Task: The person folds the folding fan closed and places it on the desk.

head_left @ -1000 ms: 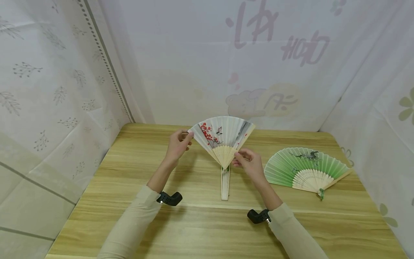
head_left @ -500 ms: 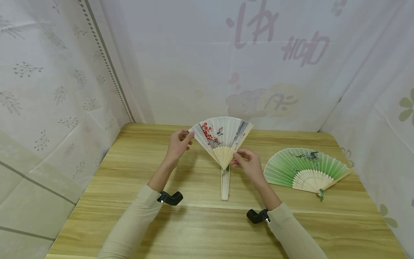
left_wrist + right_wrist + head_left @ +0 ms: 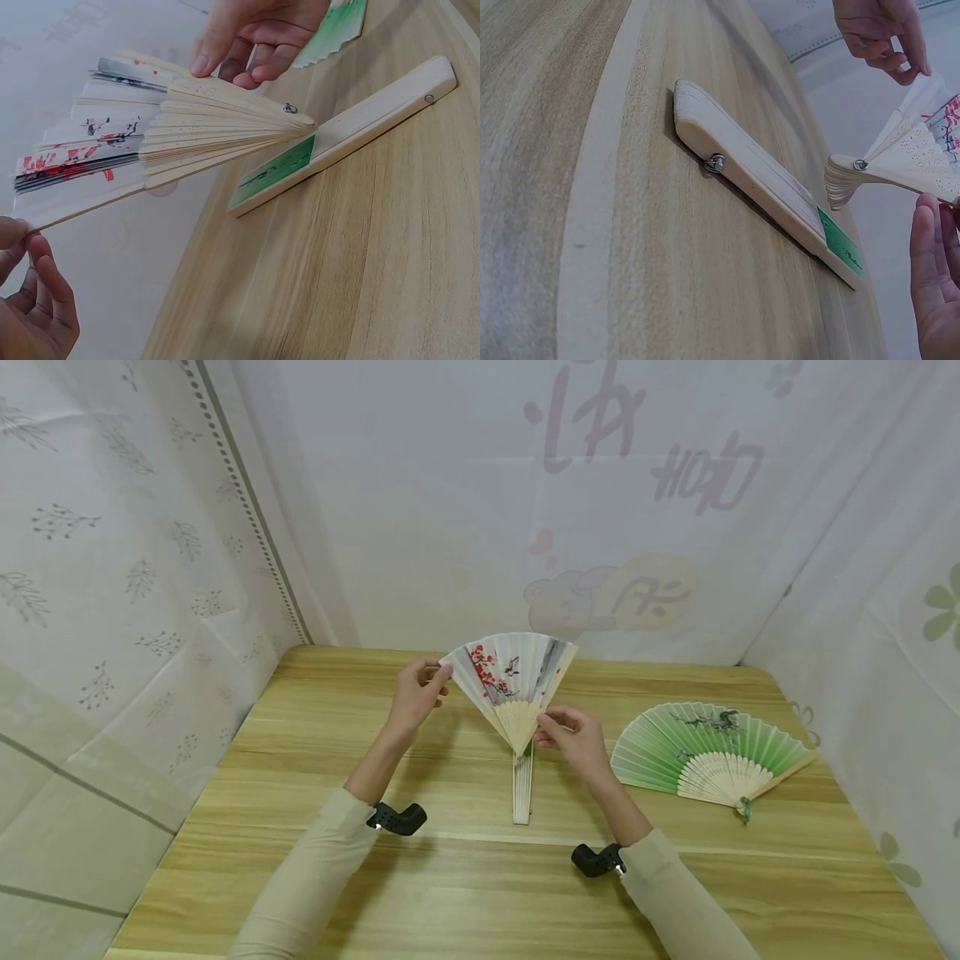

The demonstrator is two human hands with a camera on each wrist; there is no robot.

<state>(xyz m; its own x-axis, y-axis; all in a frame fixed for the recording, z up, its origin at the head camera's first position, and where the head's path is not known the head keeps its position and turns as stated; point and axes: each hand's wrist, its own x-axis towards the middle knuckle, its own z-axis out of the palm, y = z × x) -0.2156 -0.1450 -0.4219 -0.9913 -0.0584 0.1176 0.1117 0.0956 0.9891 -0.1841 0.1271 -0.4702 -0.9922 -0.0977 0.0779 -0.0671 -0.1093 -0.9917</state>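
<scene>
A white folding fan (image 3: pixel 536 672) with red blossoms and a small bird is spread partway above the table, pivot end down. My left hand (image 3: pixel 416 695) pinches its upper left corner between thumb and fingers. At the other side my right hand (image 3: pixel 583 743) grips the right outer rib low down, near the pale pierced ribs. Directly below the pivot, a folded fan (image 3: pixel 522 793) with pale ribs lies on the table. Its green leaf end (image 3: pixel 274 176) shows in the left wrist view, and the right wrist view shows its metal pivot ring (image 3: pixel 715 163).
An opened green fan (image 3: pixel 645 747) with dark branch artwork lies on the wooden table (image 3: pixel 480 893) at the right, a green cord at its pivot. Printed curtains (image 3: pixel 420 510) hang behind the table and along both sides.
The white fan's right edge has swung left with my right hand, so the spread is a little narrower. My left hand has barely shifted. The other two fans stay put.
</scene>
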